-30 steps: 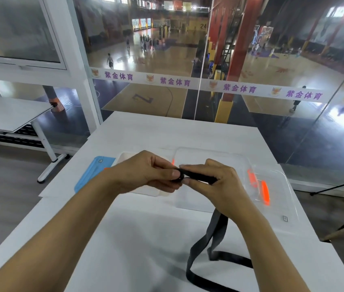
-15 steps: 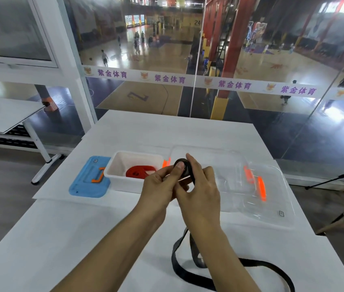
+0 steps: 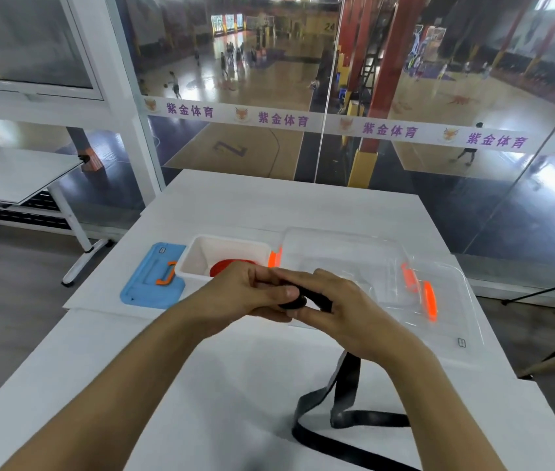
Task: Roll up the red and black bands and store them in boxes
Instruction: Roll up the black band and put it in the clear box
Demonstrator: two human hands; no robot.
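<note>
Between the left hand (image 3: 252,294) and right hand (image 3: 340,307), the black band (image 3: 344,399) roll is pinched, rotated flatter than half a second ago; much remains unrolled below.

Lid (image 3: 148,283) left of box (image 3: 201,260), second box (image 3: 344,246) right, all on table (image 3: 269,198).

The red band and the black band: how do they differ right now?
The red band lies coiled inside the white opaque box, untouched; the black band is held above the white table by the left hand and right hand. The red one looks fully rolled; the black is only partly rolled, its loose tail trailing across the table. Both are flat strap-like bands.
</note>
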